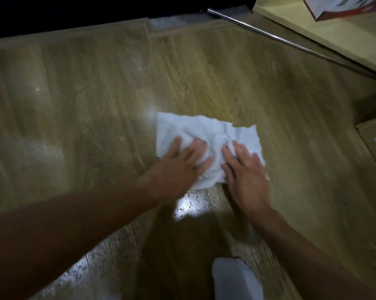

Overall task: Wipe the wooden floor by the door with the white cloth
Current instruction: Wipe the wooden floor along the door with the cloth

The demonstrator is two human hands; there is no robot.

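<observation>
A crumpled white cloth [206, 135] lies spread on the wooden floor [96, 105] in the middle of the view. My left hand [178, 167] presses flat on the cloth's left part, fingers spread. My right hand [245, 169] presses flat on its right part, fingers together and pointing away from me. Both palms lie on top of the cloth; neither hand is closed around it. A wet, shiny patch of floor [191, 206] shows just below the cloth between my forearms.
A dark doorway threshold [74, 16] runs along the top. A metal rod [269, 35] lies diagonally at the upper right beside a pale panel [334, 31] bearing a box [345, 7]. A cardboard box [375, 139] sits at the right edge. My sock-clad foot [234, 280] is at the bottom.
</observation>
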